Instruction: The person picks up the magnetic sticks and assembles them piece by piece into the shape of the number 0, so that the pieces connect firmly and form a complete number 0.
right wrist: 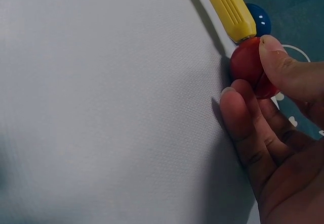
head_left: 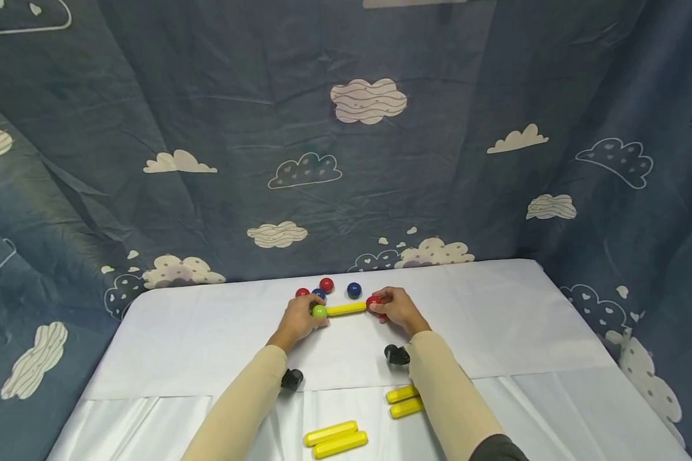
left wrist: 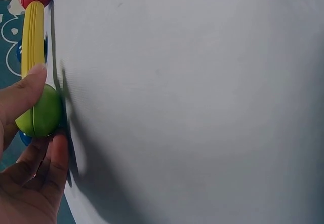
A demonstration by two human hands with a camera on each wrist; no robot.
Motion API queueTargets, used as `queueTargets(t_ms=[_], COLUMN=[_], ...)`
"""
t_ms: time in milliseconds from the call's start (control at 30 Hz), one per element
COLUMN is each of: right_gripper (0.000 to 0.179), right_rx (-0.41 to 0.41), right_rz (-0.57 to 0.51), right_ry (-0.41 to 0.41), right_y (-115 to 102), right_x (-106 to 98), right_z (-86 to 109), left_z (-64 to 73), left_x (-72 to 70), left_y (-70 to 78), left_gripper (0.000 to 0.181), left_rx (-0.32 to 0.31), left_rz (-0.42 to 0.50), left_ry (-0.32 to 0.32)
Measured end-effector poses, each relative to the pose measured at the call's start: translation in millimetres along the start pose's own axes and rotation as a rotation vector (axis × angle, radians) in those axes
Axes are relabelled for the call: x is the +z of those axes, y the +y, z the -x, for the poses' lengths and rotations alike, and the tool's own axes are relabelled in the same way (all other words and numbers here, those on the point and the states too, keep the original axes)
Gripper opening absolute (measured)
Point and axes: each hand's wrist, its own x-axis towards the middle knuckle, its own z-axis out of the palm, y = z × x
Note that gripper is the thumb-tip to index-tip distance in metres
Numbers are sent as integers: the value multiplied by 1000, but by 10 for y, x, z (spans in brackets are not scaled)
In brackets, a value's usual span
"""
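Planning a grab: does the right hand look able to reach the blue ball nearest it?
Probably yes: that blue ball lies uncovered just beyond a yellow stick, though the right hand pinches a red ball and must likely release it first.

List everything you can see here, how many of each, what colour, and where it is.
Green ball: 1, green, in the left hand
Held red ball: 1, red, in the right hand
Middle stick: 1, yellow, between those balls
Loose red balls: 2, red, table's far side
Blue balls: 2, blue, table's far side
Other sticks: 4 visible, yellow, two at near middle, two beside the right sleeve
Tablecloth: white, under everything
Backdrop: dark blue-grey, pale clouds, behind
Wrist cameras: 2, black, at the wrists
Sleeves: 2, beige
Left hand, right hand: one each, pinching the balls
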Motion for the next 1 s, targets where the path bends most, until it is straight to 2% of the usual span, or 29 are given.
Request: queueTargets(t_ms=[167,400,667,767,867,1000], right_gripper=[37,35,36,36,36,37], right_rx=[1,12,8,15,20,12], right_rz=[7,-4,-3,-2,6,8], right_ry=[-8,-5,-17,-17,-18,-25], right_y=[-2,29,14,13,16,17], right_x=[23,7,-19,-21,-26,-11], right_z=[1,-13,-39,-35,-31,-53], left_z=[26,64,219,320,427,585], left_x=[-18,-98,-271,-350,-412,-469], left_y=[-25,-56,-89,-94,-88,-69], left_gripper=[40,39,38,35,33,31], left_rx=[2,83,56,86,137,172], left_rz=[-26,-72,-70,-66,-75,-102], left_ry=[3,1,8,-19,-73,-208])
